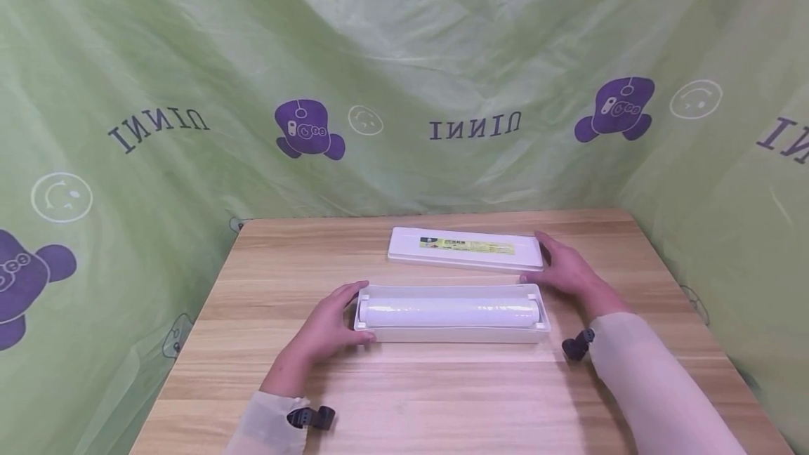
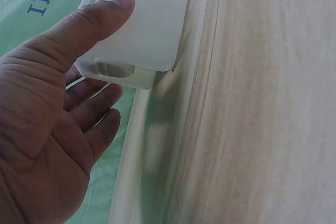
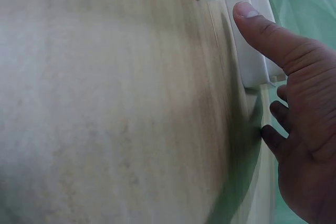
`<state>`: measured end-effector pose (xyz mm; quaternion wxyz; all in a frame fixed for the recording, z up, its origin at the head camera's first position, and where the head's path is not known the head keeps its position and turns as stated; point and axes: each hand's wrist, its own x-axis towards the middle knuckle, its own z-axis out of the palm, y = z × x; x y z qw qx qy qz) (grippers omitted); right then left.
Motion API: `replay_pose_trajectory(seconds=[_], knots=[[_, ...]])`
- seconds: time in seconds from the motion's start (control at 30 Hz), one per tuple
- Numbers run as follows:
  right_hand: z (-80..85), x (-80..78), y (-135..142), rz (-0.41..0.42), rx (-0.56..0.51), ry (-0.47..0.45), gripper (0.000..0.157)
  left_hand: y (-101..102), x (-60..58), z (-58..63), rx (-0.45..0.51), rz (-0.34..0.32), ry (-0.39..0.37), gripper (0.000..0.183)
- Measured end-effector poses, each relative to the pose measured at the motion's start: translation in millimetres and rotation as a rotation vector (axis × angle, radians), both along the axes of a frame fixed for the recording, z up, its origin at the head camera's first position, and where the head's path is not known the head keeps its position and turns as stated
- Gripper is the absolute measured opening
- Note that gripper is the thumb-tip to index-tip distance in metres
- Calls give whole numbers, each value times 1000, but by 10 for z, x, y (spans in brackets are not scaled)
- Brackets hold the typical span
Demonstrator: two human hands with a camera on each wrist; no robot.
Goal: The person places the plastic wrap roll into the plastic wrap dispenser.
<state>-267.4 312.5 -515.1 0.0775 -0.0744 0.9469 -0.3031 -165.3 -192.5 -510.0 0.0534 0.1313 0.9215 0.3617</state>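
A long white box (image 1: 451, 335) sits on the wooden table, its top uncovered. Inside lies a roll of plastic film (image 1: 450, 313), likely cling film. My left hand (image 1: 325, 325) grips the box's left end, thumb on the front wall and fingers round the back; the left wrist view shows the thumb (image 2: 102, 19) across the white wall. Behind the box lies its white lid (image 1: 464, 258), with a yellow-green label (image 1: 468, 246). My right hand (image 1: 565, 271) is spread about the lid's right end, thumb in front and index finger at the back corner. In the right wrist view, its lower fingers (image 3: 274, 137) are loosely bent, apart from the lid.
The wooden table (image 1: 404, 399) reaches back to a green printed curtain (image 1: 404, 181), which also hangs along both sides. A small black wrist device (image 1: 312, 418) is strapped at the left sleeve, and another black device (image 1: 576, 346) at the right sleeve.
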Motion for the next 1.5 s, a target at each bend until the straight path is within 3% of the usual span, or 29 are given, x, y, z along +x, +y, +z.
replay_pose_trajectory(seconds=[0.63,1.2,1.5], knots=[[6,-133,-54,27,-21,-58,131,-18,-23,-28,-4,-11,4,111],[7,-166,-52,50,1,-23,111,-9,-18,-7,-12,-5,-1,111],[7,-149,-40,28,1,-24,109,-7,-9,12,-17,-6,0,111]])
